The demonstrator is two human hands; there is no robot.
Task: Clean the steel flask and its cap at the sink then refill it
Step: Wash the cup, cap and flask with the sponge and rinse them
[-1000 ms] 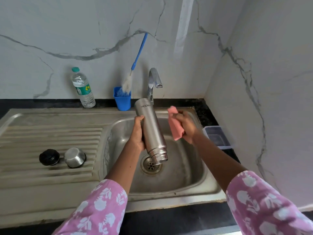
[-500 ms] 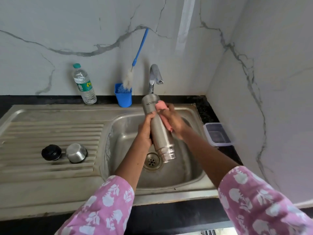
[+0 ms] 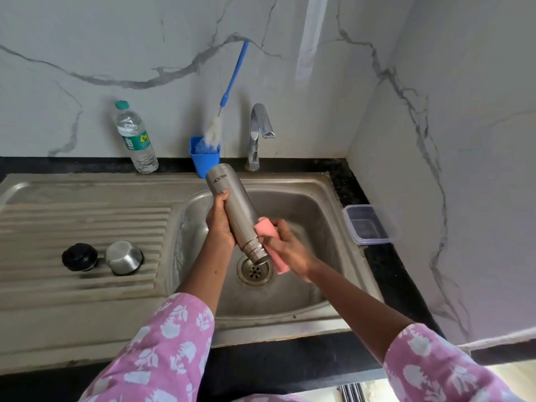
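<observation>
1. Steel flask point(image 3: 235, 211) hangs tilted, mouth down, over the sink point(image 3: 304, 204) basin, just above the drain point(image 3: 255, 274).
2. Blue cup point(image 3: 204, 158) behind the sink holds a bottle brush point(image 3: 232, 91); a capped water bottle point(image 3: 136, 140) stands to its left.
3. Black cap point(image 3: 79, 256) and steel lid point(image 3: 124, 257) sit side by side on the drainboard.
4. Left hand point(image 3: 222, 224) grips the flask's body, fingers curled round it.
5. Right hand point(image 3: 290, 250) holds a pink sponge point(image 3: 268, 236) against the flask's neck.

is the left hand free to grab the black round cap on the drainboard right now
Probably not yet: the left hand grips the upended cylindrical steel flask. Nothing stands between it and the black round cap on the ribbed steel drainboard.
</observation>
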